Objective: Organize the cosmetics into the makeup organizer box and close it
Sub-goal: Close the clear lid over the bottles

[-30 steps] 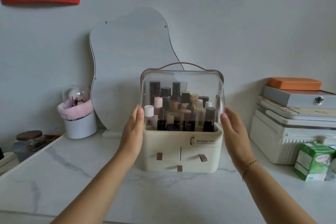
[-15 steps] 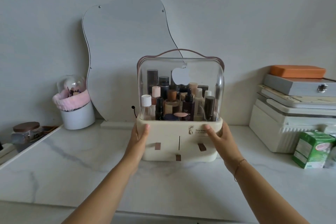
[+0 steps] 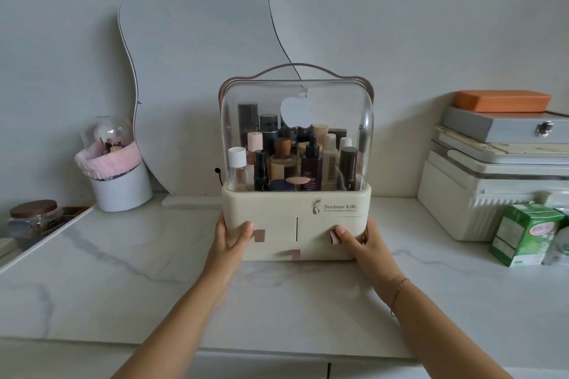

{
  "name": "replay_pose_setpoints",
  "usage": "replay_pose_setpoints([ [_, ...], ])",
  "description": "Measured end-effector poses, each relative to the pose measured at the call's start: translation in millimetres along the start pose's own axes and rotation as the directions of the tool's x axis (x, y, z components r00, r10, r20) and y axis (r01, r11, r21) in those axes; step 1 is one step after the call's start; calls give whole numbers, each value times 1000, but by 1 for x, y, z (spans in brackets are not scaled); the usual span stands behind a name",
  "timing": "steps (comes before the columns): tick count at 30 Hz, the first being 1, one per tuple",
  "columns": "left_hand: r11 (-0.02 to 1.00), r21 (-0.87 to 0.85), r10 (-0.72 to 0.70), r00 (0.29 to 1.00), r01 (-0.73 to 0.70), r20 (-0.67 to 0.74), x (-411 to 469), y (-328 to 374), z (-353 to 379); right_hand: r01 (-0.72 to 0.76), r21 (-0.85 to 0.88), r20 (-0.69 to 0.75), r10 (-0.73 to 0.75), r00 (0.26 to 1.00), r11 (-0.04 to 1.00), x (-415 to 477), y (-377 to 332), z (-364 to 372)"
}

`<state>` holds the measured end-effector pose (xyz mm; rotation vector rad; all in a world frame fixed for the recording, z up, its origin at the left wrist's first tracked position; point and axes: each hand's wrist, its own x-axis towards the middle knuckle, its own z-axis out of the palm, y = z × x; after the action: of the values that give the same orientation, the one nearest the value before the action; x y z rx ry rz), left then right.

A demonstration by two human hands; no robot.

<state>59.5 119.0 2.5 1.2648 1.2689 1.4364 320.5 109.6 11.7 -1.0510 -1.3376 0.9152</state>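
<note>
The cream makeup organizer box (image 3: 277, 206) stands upright on the marble counter (image 3: 123, 280), its clear domed lid (image 3: 240, 108) down over the top compartment. Several cosmetic bottles (image 3: 311, 163) stand packed inside behind the lid. My left hand (image 3: 231, 238) grips the lower left corner of the base, thumb on the front by a pink drawer tab. On the lower right corner my right hand (image 3: 360, 243) does the same, its thumb beside the right drawer tab. A pink carry handle (image 3: 297, 66) arches over the top.
A wavy mirror (image 3: 191, 71) leans on the wall behind the box. A white pot with a pink band (image 3: 115, 175) and a glass jar (image 3: 34, 218) sit at the left. Stacked cases (image 3: 492, 178) and a green carton (image 3: 523, 234) stand at the right.
The clear lid came down over the bottles. Both hands slid from the lid's sides down to the lower corners of the base.
</note>
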Motion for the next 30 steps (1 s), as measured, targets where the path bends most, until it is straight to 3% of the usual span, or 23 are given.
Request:
replay_pose_setpoints([
  [9,1000,4,-18,985,18,171,-2,-3,24,-32,55,37,30,999,998,1,-2,-38],
  [14,993,102,23,959,-54,281,2,-12,69,-70,99,-166,86,982,993,2,0,-83],
  [17,976,184,57,947,-120,317,11,-17,99,-125,75,-341,143,929,989,9,8,-101],
  [21,966,220,62,949,-135,310,27,-18,129,-211,9,-596,174,784,977,23,15,-109],
  [24,965,227,60,950,-134,305,40,-19,141,-202,-59,-660,114,743,978,36,15,-107],
  [30,950,277,69,962,-144,263,55,-20,157,-329,-36,-711,207,672,944,60,26,-112],
])
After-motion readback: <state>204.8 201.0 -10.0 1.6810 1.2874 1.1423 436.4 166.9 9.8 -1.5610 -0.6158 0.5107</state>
